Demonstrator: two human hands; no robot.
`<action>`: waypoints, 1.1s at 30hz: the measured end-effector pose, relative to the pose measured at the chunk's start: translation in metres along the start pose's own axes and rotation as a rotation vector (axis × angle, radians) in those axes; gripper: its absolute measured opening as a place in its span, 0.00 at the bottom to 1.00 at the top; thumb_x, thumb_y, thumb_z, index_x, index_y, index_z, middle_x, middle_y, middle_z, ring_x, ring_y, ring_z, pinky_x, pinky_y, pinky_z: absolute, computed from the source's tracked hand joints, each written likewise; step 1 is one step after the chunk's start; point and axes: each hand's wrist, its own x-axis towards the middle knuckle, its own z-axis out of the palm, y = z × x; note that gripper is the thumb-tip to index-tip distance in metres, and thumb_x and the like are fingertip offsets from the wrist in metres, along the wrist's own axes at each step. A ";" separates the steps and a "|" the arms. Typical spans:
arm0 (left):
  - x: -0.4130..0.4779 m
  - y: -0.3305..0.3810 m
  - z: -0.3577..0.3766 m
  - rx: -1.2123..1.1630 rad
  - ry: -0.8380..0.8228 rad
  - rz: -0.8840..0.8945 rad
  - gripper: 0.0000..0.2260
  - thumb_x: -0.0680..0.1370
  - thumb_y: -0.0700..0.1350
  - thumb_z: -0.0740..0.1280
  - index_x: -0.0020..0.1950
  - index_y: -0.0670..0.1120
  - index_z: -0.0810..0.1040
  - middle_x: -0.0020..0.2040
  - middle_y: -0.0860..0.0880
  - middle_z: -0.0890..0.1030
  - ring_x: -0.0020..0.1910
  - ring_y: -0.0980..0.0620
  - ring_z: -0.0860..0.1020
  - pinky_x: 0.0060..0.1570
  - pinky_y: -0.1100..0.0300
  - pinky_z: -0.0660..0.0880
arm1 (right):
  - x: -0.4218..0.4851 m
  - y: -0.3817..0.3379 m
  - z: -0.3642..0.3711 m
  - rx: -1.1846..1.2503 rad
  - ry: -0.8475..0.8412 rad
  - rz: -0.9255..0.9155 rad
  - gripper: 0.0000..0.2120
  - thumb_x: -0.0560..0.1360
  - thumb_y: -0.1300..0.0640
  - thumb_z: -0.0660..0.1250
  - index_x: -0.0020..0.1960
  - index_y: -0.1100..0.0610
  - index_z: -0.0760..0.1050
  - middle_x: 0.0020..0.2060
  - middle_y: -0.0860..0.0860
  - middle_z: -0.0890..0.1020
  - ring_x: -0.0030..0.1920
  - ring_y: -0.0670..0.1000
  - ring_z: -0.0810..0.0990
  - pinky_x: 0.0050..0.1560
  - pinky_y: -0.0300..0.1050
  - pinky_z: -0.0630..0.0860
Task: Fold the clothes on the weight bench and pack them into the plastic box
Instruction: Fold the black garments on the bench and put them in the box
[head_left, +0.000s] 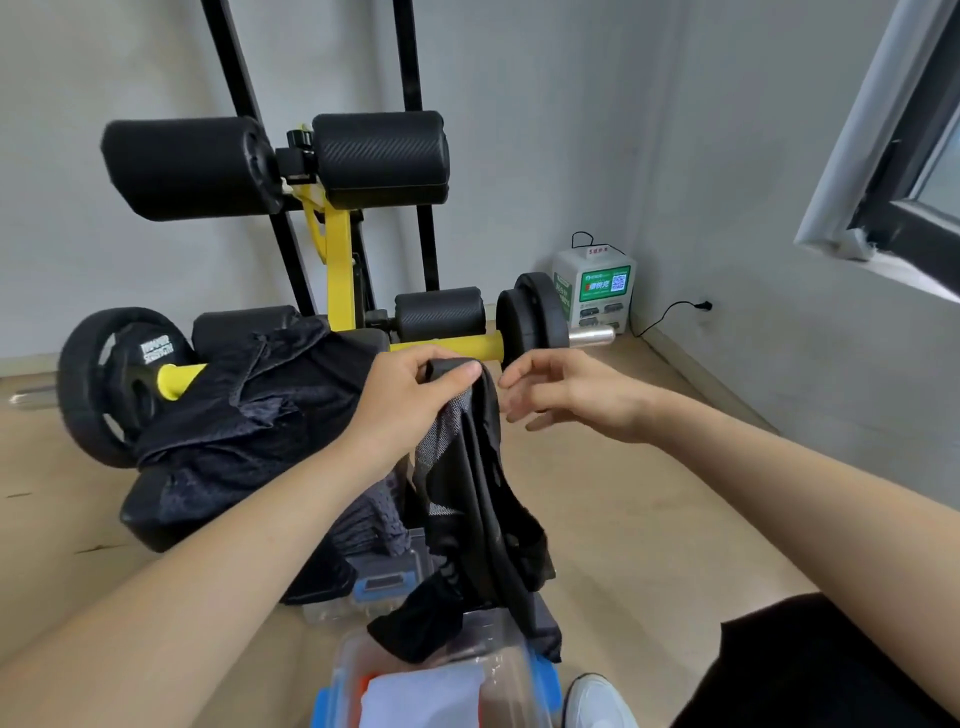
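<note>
At the far left a black weight plate (119, 384) sits on a yellow bar (179, 376) above the wooden floor (649, 519). Just right of it, the weight bench (150, 519) carries a heap of dark mesh clothes (249, 415), which drape over its black pad and hang off the near end. Above them two black foam rollers (382, 150) stand on the yellow frame.

In the middle the left hand (410, 400) is raised. Its thumb and fingers (457, 371) pinch the top edge of a black garment (483, 509). The garment hangs down from that grip, partly black and partly grey weave, with its lower end dangling over the plastic box (519, 680). The box stands open on the floor at the bottom edge. It is clear with blue clips, and a white cloth (426, 696) lies inside it.

The right hand (576, 395) is just beside the garment's top. Its fingers are loosely spread and grasp nothing, and the fingertips point toward the cloth. Whether they touch it cannot be told.

Further right a second weight plate (535, 317) sits on the bar's other end. A white and green charging cabinet (597, 291) stands in the corner, and a window frame (893, 156) is on the right wall. A white shoe (597, 701) shows at the bottom.
</note>
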 end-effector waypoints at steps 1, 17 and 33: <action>0.000 0.001 -0.004 -0.012 0.029 -0.006 0.03 0.76 0.45 0.74 0.46 0.46 0.86 0.38 0.52 0.84 0.37 0.63 0.78 0.40 0.70 0.72 | 0.000 0.005 0.003 -0.070 -0.034 0.019 0.16 0.72 0.59 0.73 0.58 0.60 0.75 0.51 0.56 0.83 0.50 0.49 0.81 0.55 0.48 0.78; 0.022 -0.009 -0.081 -0.192 0.317 -0.162 0.06 0.79 0.51 0.70 0.47 0.50 0.81 0.50 0.45 0.84 0.51 0.48 0.82 0.57 0.47 0.79 | 0.041 0.061 0.013 -0.281 -0.027 0.110 0.08 0.79 0.54 0.67 0.44 0.58 0.75 0.37 0.51 0.76 0.39 0.48 0.76 0.47 0.46 0.76; 0.019 -0.038 -0.094 -0.093 0.201 -0.433 0.08 0.79 0.47 0.71 0.56 0.44 0.82 0.53 0.44 0.85 0.52 0.45 0.84 0.45 0.50 0.81 | 0.019 0.054 -0.042 -0.290 0.046 0.246 0.18 0.74 0.55 0.74 0.49 0.70 0.76 0.41 0.58 0.80 0.44 0.55 0.79 0.51 0.55 0.78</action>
